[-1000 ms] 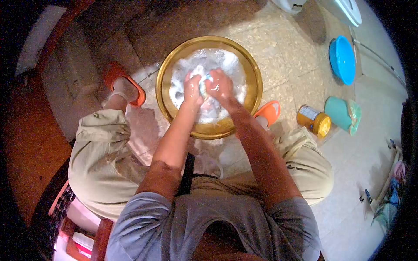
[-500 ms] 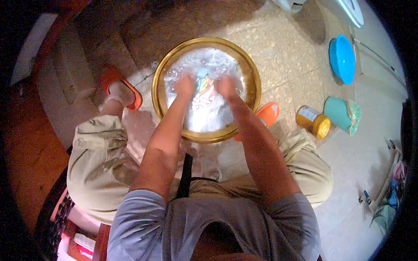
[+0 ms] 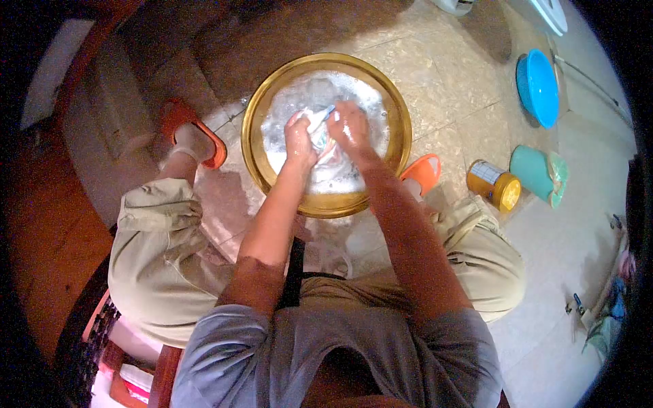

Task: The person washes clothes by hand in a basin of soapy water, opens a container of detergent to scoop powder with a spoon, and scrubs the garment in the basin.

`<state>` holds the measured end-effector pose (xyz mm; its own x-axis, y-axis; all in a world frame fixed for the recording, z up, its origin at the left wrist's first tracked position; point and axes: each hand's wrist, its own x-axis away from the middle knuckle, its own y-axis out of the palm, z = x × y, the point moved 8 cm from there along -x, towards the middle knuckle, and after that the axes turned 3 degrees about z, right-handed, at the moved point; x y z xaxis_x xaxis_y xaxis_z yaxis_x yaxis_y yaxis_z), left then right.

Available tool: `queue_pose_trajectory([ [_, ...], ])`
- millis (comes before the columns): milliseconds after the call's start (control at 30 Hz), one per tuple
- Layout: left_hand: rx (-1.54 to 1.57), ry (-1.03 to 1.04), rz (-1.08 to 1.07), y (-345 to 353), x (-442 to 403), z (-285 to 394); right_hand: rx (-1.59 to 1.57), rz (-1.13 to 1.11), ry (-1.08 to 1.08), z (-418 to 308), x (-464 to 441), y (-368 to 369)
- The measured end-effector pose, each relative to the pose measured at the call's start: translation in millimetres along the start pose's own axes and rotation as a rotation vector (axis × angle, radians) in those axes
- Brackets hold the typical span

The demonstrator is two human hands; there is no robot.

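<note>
A round gold-coloured basin [image 3: 326, 205] on the floor between my feet holds foamy water [image 3: 282, 102]. Over its middle, my left hand [image 3: 299, 139] is closed on a wet white cloth [image 3: 317, 126] with coloured patches, probably a garment. My right hand [image 3: 348, 126] grips the same cloth from the other side, close beside the left, with a blue part of it showing by the fingers. Part of the cloth hangs down into the suds, where its lower end is hidden.
To the right stand a blue plastic basin [image 3: 541, 88], a yellow-brown tub [image 3: 491, 185] lying on its side and a turquoise container [image 3: 534, 173]. My feet wear orange slippers [image 3: 425, 173] on either side of the basin. Clothes [image 3: 609, 323] hang at the far right.
My hands were blurred and spread apart low in the suds. Now they are closer together, with the cloth bunched and raised between them.
</note>
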<state>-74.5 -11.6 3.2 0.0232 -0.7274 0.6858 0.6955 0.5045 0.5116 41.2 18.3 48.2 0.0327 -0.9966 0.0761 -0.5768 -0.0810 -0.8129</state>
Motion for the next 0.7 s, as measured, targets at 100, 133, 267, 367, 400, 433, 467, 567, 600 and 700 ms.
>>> queue_pose_trajectory([
  [100,-0.808,0.327,-0.016,5.6,-8.8,43.4,0.035,0.018,-0.057,20.1,0.1,-15.8],
  [133,-1.048,0.434,-0.057,1.2,-14.1,50.9,0.064,0.094,-0.155,11.7,6.9,-28.4],
  [267,-1.961,0.513,0.234,-9.7,-1.4,27.4,0.361,-0.165,-0.155,19.4,31.8,3.6],
  [367,-2.124,0.800,0.054,-27.6,-34.3,-6.4,0.250,-0.395,-0.082,38.0,14.0,17.5],
  [400,-1.982,0.574,0.069,-32.5,-54.8,-1.2,0.221,-0.466,-0.035,44.7,-0.4,23.2],
  [433,-1.831,0.349,0.079,-34.6,-67.6,3.9,-0.021,-0.345,0.045,62.2,-11.4,40.2],
  [467,-1.671,0.123,0.085,-43.8,-68.1,-1.8,-0.260,-0.225,0.136,91.9,-7.4,74.1],
  [567,-0.130,-0.095,0.002,-23.0,-77.1,-10.5,-0.233,0.187,0.015,27.2,-10.0,36.8],
  [600,0.007,-0.304,-0.070,-25.3,-78.4,-22.1,-0.433,0.046,-0.213,-25.8,-3.6,4.7],
  [700,-0.737,0.039,-0.200,4.4,-35.1,11.3,-0.444,0.029,-0.372,-104.2,39.3,-26.2],
])
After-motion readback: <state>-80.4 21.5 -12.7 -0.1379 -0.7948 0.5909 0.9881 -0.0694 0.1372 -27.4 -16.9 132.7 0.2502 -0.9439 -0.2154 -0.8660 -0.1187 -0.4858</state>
